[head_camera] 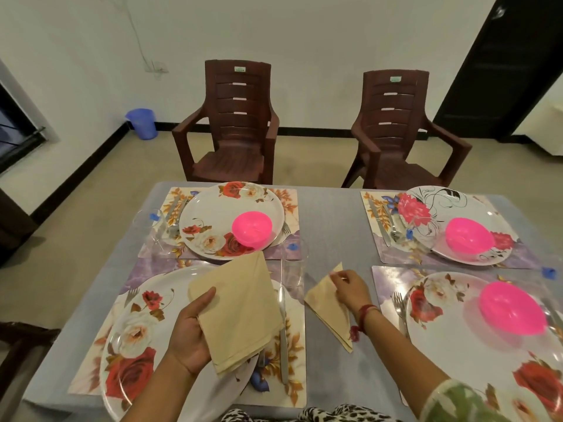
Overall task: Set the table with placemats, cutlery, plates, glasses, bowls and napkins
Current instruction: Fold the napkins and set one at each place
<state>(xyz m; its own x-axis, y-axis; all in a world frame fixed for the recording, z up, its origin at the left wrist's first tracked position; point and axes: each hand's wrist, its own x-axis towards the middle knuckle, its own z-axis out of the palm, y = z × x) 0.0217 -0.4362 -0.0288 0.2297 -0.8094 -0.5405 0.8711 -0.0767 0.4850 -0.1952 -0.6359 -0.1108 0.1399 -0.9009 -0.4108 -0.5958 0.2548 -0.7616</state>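
Note:
My left hand [190, 332] holds a stack of folded beige napkins [243, 309] above the near left floral plate [134, 339]. My right hand [350, 289] pinches a folded triangular beige napkin [327, 312] lying on the grey tablecloth [332, 214] between the two near placemats. A clear glass [292, 269] stands just left of that napkin. A knife [284, 354] lies on the near left placemat [294, 388]. Pink bowls sit on the far left plate [251, 228], the far right plate [469, 235] and the near right plate [511, 309].
Forks lie beside the near plates, one on the left [131, 295] and one on the right [399, 306]. Two brown plastic chairs, left [231, 126] and right [396, 132], stand beyond the table's far edge. A blue bucket [142, 123] sits by the wall.

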